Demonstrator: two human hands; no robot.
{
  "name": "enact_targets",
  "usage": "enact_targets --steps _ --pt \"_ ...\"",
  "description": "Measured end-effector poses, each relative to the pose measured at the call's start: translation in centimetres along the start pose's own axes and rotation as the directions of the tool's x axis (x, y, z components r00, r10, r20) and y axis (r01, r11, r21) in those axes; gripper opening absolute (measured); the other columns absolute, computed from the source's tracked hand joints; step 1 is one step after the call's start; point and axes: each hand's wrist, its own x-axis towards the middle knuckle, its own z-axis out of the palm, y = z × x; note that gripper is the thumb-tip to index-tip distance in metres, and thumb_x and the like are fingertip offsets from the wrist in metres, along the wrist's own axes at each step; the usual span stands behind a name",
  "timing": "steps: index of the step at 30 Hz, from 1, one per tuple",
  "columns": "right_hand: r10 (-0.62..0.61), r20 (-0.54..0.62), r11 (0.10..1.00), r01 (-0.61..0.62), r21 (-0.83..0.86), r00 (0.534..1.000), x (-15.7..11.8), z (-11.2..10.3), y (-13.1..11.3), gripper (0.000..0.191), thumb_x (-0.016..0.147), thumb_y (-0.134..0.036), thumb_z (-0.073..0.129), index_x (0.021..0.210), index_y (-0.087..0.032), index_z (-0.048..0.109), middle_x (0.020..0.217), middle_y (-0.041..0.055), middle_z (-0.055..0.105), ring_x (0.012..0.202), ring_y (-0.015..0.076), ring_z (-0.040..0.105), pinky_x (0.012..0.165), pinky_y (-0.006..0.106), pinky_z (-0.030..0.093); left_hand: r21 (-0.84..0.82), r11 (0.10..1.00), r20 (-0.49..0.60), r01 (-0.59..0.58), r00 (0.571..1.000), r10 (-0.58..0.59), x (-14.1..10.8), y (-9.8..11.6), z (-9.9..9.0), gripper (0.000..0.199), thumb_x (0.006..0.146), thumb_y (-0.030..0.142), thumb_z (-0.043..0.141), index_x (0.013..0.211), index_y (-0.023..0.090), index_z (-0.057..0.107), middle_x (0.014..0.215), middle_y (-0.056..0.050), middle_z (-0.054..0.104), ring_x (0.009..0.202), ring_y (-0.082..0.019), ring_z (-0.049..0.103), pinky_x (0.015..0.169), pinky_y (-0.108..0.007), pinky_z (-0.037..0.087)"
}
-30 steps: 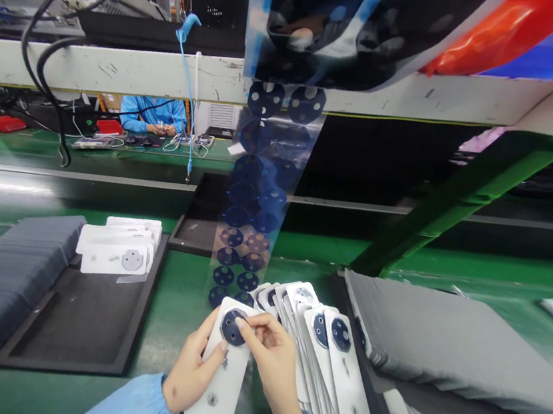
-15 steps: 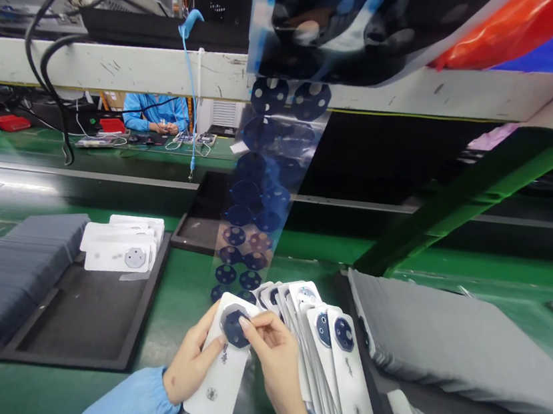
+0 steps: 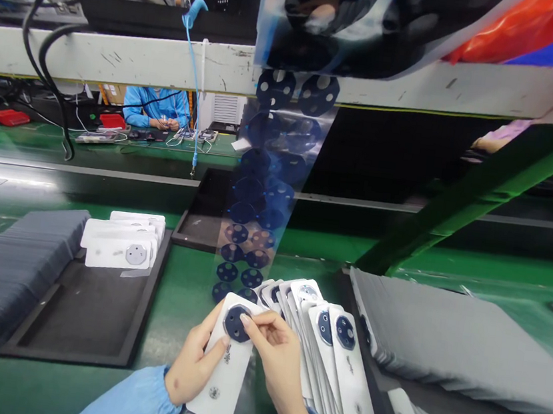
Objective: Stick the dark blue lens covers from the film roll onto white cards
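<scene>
My left hand (image 3: 198,362) grips a white phone back cover (image 3: 221,385) by its left edge, thumb across its front. On the cover's upper part lies a dark round camera film (image 3: 236,323) with small holes. My right hand (image 3: 273,351) has thumb and index finger closed at the film's right edge. Whether the film is pinched or only pressed there is partly hidden by the fingertips. Just right of my right hand, several white phone back covers (image 3: 353,384) lie fanned in a row, some with dark films on their camera rings.
A clear strip of dark round films (image 3: 258,211) hangs down behind the hands. At left, a black tray (image 3: 86,318) holds grey sleeves (image 3: 20,276) and white covers (image 3: 116,256). Grey sleeves (image 3: 451,343) fill the right side, near a green post (image 3: 463,203). Another person (image 3: 155,108) sits beyond.
The dark film on the held cover now sits flatter over the round camera area; before, it looked angular and offset. Both hands have hardly moved. The view has shifted slightly.
</scene>
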Motion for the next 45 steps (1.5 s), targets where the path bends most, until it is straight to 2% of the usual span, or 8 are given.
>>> enact_targets --steps 4,8,22,30,34,39,45 --pt "0.007 -0.005 1.000 -0.007 -0.006 1.000 -0.1 0.0 0.2 0.032 0.070 -0.047 0.080 0.067 -0.019 0.065 0.061 -0.0001 0.058 0.057 0.0155 0.051 0.056 0.029 0.041 0.014 1.000 -0.004 0.003 1.000 -0.003 0.0 0.2 0.0 0.059 0.093 0.037 0.051 0.148 0.021 0.034 0.140 -0.008 0.056 0.123 -0.029 0.055 0.103 -0.039 0.046" --pt "-0.003 -0.011 1.000 0.003 -0.017 1.000 -0.1 -0.1 0.3 0.030 0.071 -0.046 0.080 0.068 -0.019 0.066 0.063 0.0007 0.060 0.059 0.0164 0.053 0.058 0.030 0.043 0.033 0.999 -0.006 0.009 1.000 -0.009 -0.1 0.1 0.0 0.059 0.093 0.037 0.050 0.148 0.022 0.034 0.135 -0.008 0.060 0.115 -0.028 0.061 0.100 -0.040 0.049" --pt "0.004 -0.025 1.000 -0.004 -0.017 1.000 -0.1 0.0 0.7 0.031 0.070 -0.046 0.081 0.068 -0.019 0.067 0.062 0.0006 0.060 0.058 0.0164 0.053 0.057 0.029 0.043 0.011 1.000 0.023 0.018 1.000 -0.018 0.0 -0.2 -0.1 0.061 0.094 0.035 0.048 0.150 0.022 0.029 0.137 -0.006 0.058 0.107 -0.023 0.064 0.091 -0.031 0.052" --pt "-0.008 -0.034 0.999 0.006 -0.048 0.999 -0.2 0.0 0.7 0.029 0.071 -0.044 0.080 0.069 -0.019 0.067 0.060 -0.0009 0.056 0.056 0.0145 0.048 0.055 0.028 0.040 0.042 0.999 0.016 0.000 1.000 0.000 -0.1 0.1 0.0 0.058 0.094 0.035 0.047 0.149 0.020 0.033 0.134 -0.006 0.061 0.108 -0.023 0.063 0.095 -0.032 0.050" --pt "-0.058 -0.054 0.993 0.053 -0.103 0.997 -0.3 0.1 0.5 0.027 0.072 -0.043 0.079 0.068 -0.019 0.067 0.056 -0.0032 0.050 0.053 0.0131 0.043 0.052 0.026 0.038 0.064 0.998 0.002 -0.025 1.000 0.025 0.0 0.1 0.1 0.057 0.094 0.035 0.048 0.147 0.020 0.036 0.132 -0.007 0.062 0.108 -0.023 0.063 0.093 -0.030 0.049" --pt "-0.169 -0.039 0.966 0.158 -0.206 0.985 -0.6 0.4 0.0 0.021 0.077 -0.038 0.074 0.070 -0.020 0.066 0.063 -0.0011 0.058 0.054 0.0136 0.045 0.053 0.026 0.040 0.070 0.997 -0.025 -0.024 0.999 0.025 0.0 0.2 0.3 0.051 0.094 0.036 0.049 0.141 0.018 0.043 0.120 -0.008 0.068 0.087 -0.019 0.066 0.084 -0.029 0.052" --pt "-0.380 0.004 0.871 0.359 -0.336 0.925 -1.1 1.0 -0.1 0.009 0.084 -0.026 0.069 0.078 -0.021 0.063 0.073 0.0003 0.062 0.064 0.0161 0.054 0.057 0.027 0.043 0.024 1.000 -0.098 -0.009 0.995 0.012 0.0 0.3 0.7 0.031 0.093 0.035 0.051 0.120 0.020 0.055 0.112 -0.008 0.070 0.092 -0.021 0.068 0.078 -0.027 0.052"
